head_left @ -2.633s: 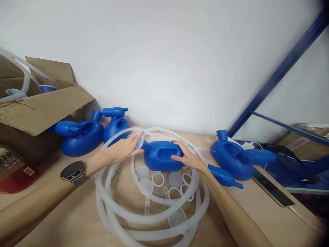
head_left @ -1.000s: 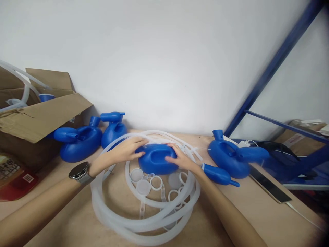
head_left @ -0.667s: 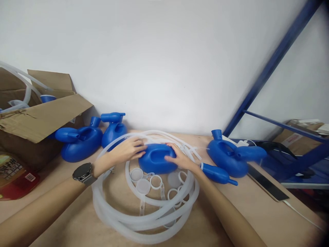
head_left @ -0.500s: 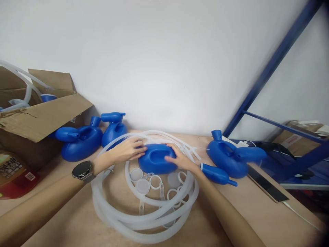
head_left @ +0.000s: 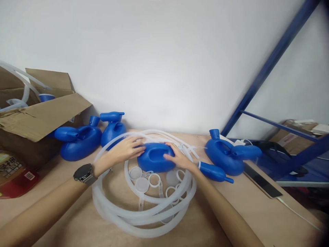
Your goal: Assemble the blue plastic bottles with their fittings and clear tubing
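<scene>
A blue plastic urinal bottle (head_left: 155, 158) lies on the table inside a coil of translucent hose (head_left: 146, 233). My left hand (head_left: 128, 148) grips its left end with the fingertips; a watch sits on that wrist. On the other side, my right hand (head_left: 178, 157) clasps the right end, thumb over the top near the recessed handle. The bottle's far side and neck are hidden from me. In front of it, within the hose, lie several translucent caps (head_left: 142, 184) and ring straps (head_left: 154, 180).
Two more blue urinal bottles (head_left: 81, 142) stand at the left, beside a cardboard box (head_left: 51, 118) with hoses. Another bottle (head_left: 223, 154) stands right, behind a loose blue spout piece (head_left: 212, 171). A phone (head_left: 263, 181) with cable, a red-based container (head_left: 15, 180) and a blue metal frame (head_left: 269, 68) flank the table.
The view has shifted slightly. Both hands stay on the blue urinal bottle with almost the same hold, and the things around it have not moved.
</scene>
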